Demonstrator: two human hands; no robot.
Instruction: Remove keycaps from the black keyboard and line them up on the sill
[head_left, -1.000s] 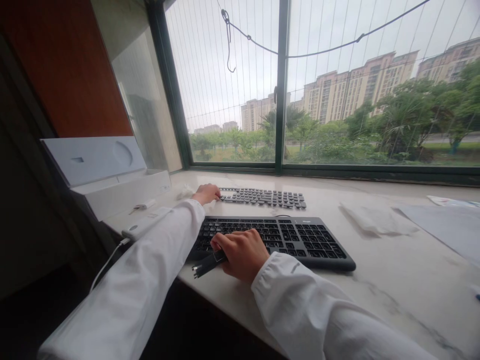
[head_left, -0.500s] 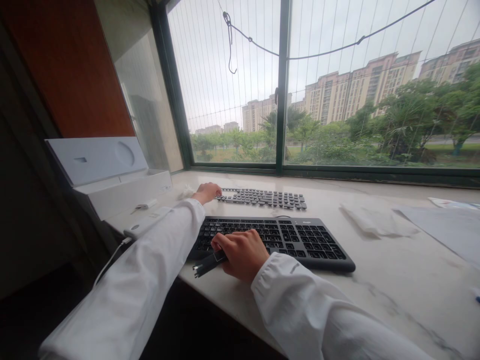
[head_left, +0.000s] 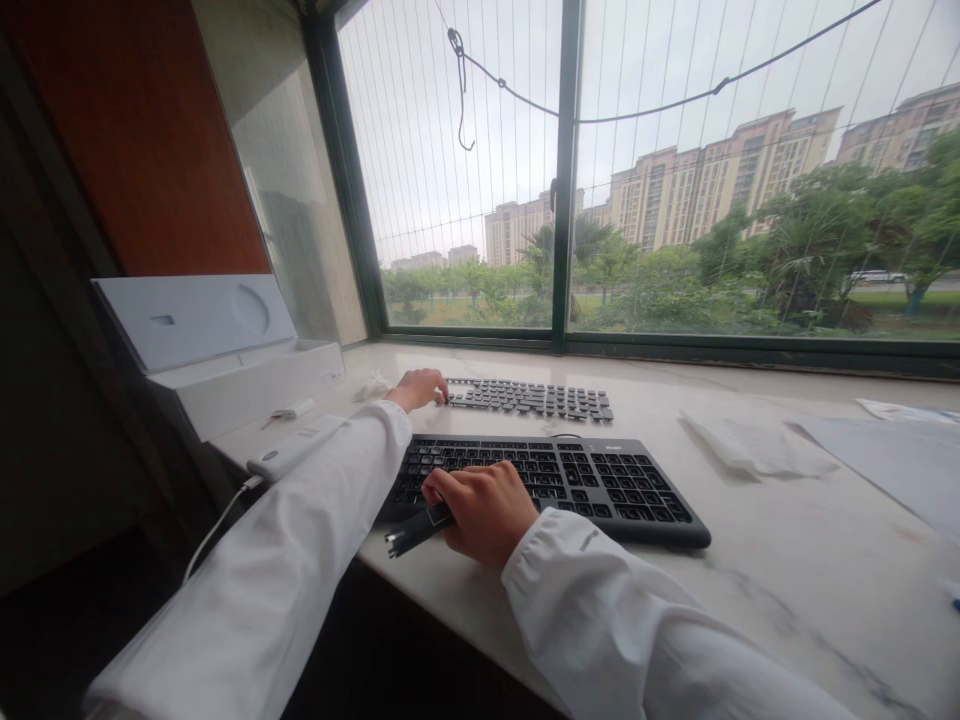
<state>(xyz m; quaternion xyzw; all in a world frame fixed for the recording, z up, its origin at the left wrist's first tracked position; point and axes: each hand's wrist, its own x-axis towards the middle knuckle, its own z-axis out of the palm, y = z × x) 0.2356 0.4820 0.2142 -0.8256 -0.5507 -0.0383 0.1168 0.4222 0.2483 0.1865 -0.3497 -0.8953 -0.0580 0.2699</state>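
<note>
At the left end of a layout of loose dark keycaps (head_left: 536, 396), my left hand (head_left: 420, 388) has its fingers closed together, with a small dark keycap (head_left: 447, 399) at the tips. My right hand (head_left: 487, 508) is wrapped round a slim black tool (head_left: 411, 535) whose metal prongs point left toward me. That hand rests over the front of a black keyboard (head_left: 634, 478). Most of the keyboard shows bare key sockets, while a few caps seem to sit at its upper left. My right hand hides part of the lower rows.
An open white box (head_left: 240, 370) stands at the left edge of the marble counter (head_left: 795, 560). Near it lies a white device with a cable (head_left: 296, 447). Crumpled white wrapping (head_left: 754, 440) and a paper sheet (head_left: 877, 460) lie to the right. A window is behind.
My left hand has shifted very slightly to the right, its fingertips now lower at the end of the keycap rows. My right hand and the black tool have stayed in place.
</note>
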